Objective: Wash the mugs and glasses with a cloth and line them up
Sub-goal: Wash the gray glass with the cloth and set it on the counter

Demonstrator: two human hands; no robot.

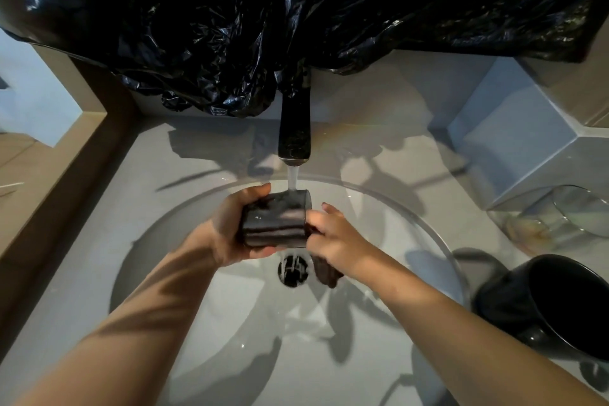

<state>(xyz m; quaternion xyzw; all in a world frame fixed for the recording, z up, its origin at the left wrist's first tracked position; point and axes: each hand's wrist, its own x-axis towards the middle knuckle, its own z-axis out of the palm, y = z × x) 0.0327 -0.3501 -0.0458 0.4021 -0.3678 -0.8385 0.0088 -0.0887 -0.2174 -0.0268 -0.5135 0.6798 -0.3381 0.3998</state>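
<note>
Under the running tap [294, 135], the left hand [230, 227] grips a glass [275, 219] round its base and wall, tipped on its side with the mouth facing right, so the stream lands near the rim and water can flush through and spill out. The right hand [333, 234] pinches a dark cloth [326, 273] at that mouth. Part of the cloth seems to be pushed inside, which would explain why the glass looks dark, though the dim light makes this hard to confirm. A loose tail of it hangs over the drain [292, 270]. Both hands work above the middle of the basin [197, 273], so the run-off falls straight down. To the right, on the surface [66, 273], a black mug [553, 306] sits beside the basin's edge with a second glass [566, 214] just beyond it, within easy reach for washing or lining up. Black plastic sheeting [296, 10] hangs behind the tap
</note>
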